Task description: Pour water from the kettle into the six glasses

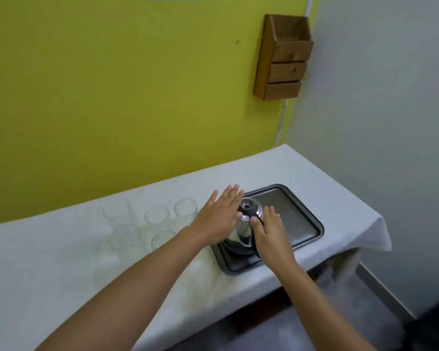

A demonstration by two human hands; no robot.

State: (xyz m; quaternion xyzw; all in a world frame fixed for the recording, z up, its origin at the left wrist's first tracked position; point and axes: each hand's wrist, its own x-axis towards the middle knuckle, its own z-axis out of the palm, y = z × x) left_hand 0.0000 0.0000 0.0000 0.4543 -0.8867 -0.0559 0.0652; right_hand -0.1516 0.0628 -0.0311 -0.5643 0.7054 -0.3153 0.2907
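A steel kettle with a black lid stands on the near left part of a dark metal tray. My left hand lies flat against the kettle's left side, fingers straight and together. My right hand rests over the black handle on the kettle's right, fingers stretched out and thumb touching the lid's edge. Neither hand is closed around the kettle. Several clear glasses stand upright in two rows left of the tray. My left forearm covers part of the nearest glass.
A white cloth covers the table, hanging over its right end. The yellow wall runs close behind the glasses. A wooden box with small drawers hangs on that wall above the tray. A grey wall stands to the right.
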